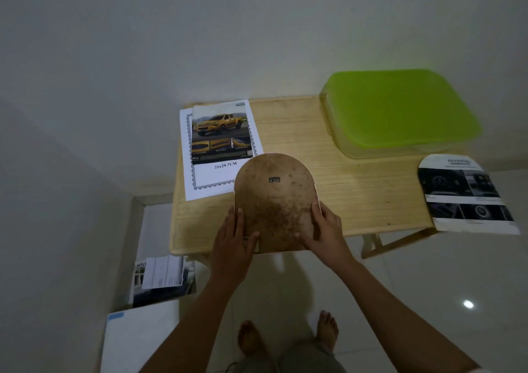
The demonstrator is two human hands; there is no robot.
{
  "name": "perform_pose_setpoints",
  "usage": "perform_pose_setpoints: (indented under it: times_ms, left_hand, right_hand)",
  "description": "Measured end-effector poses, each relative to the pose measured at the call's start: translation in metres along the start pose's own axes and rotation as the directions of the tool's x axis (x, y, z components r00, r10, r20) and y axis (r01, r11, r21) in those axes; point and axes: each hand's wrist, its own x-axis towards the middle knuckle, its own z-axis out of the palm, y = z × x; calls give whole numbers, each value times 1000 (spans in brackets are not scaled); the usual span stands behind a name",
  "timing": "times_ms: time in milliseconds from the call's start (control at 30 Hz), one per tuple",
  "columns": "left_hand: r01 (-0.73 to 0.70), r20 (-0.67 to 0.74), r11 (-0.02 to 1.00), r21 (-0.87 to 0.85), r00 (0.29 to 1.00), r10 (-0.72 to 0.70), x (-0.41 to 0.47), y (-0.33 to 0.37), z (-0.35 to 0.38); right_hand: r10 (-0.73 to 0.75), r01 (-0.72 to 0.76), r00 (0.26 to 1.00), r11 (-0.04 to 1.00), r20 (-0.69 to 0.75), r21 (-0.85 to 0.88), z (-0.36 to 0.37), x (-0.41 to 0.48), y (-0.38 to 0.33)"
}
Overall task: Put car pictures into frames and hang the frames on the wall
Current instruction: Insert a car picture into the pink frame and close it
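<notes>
Pale matt wooden table (visible grain), speckled brown fibreboard frame back.

Centre frame, the arch-topped brown stained frame backing board sits at the near edge of the pale wooden tabletop, the hands at its lower corners: left hand, right hand. Its top overlaps the white sheet with the yellow pickup truck picture, upper left. Upper right, the lime-green lidded plastic box. Far right, an arch-cut dark car-interior picture overhangs the edge. Lower left, brochures on the floor.
</notes>
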Motion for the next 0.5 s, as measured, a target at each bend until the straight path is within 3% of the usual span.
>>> perform_pose_setpoints:
  times_ms: [167,300,500]
  left_hand:
    - [11,-26,1000,-21,1000,-12,0,4,4]
    - [20,-57,998,-68,998,-24,1,4,7]
    - [30,-23,992,-125,999,-33,2,2,4]
  right_hand:
    - [77,-36,986,965,-150,260,7,3,-1]
    - [183,-59,961,869,-209,492,-2,7,-10]
    - [167,-28,965,832,-202,554,-13,18,-11]
